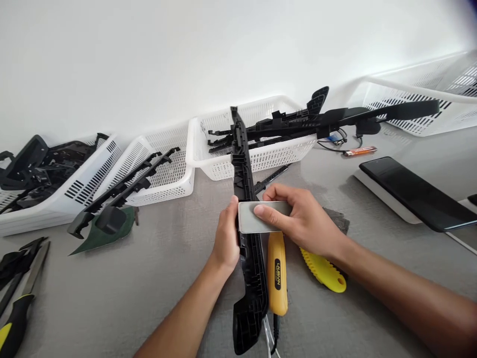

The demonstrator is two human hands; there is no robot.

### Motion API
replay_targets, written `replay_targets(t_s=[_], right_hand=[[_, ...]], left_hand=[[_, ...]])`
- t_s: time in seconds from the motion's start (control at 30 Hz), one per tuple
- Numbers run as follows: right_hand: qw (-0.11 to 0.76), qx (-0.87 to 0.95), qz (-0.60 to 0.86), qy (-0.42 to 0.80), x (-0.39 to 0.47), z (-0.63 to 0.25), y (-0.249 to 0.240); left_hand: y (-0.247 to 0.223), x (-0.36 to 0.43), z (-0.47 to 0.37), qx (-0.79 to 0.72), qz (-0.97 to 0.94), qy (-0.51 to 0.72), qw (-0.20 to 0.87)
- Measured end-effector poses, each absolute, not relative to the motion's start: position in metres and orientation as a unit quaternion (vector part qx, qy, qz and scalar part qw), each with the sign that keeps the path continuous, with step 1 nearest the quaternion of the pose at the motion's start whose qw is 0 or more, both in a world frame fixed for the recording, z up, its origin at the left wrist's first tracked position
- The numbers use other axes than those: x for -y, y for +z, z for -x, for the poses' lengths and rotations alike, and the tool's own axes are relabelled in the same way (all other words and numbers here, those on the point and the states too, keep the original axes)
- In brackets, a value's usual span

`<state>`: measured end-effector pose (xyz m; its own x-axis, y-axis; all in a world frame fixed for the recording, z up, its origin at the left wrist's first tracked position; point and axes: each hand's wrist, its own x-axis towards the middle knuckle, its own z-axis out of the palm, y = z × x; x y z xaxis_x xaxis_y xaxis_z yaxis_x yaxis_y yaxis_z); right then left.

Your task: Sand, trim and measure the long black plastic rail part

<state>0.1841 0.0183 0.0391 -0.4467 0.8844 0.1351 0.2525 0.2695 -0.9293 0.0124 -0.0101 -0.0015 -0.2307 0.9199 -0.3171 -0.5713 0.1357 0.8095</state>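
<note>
"Where is the long black part (257,288)?"
"In your left hand (226,236), which is closed on its left side near mid-length; both ends extend well past the grip."
"And the right hand (300,219)?"
"There you pinch a flat grey block (249,219), thumb on top, lying across the part just beside your left thumb."

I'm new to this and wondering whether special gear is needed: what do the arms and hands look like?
Entirely human: the left hand and right hand show no gloves, rings or watch. No sleeves, cables or markings show on either forearm.
</note>
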Motion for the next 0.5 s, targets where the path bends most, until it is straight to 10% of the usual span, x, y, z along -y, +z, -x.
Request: replay_targets(t_s=[0.3,0.5], right_hand=[[0.225,0.767,0.334,0.5,-0.029,-0.195,0.045],[0.294,0.749,0.388,0.449,-0.034,-0.196,0.039]], left_hand=[[0.002,0.007,-0.014,-0.446,-0.186,0.619,0.619],[0.003,0.007,-0.014,-0.446,-0.196,0.618,0.617]])
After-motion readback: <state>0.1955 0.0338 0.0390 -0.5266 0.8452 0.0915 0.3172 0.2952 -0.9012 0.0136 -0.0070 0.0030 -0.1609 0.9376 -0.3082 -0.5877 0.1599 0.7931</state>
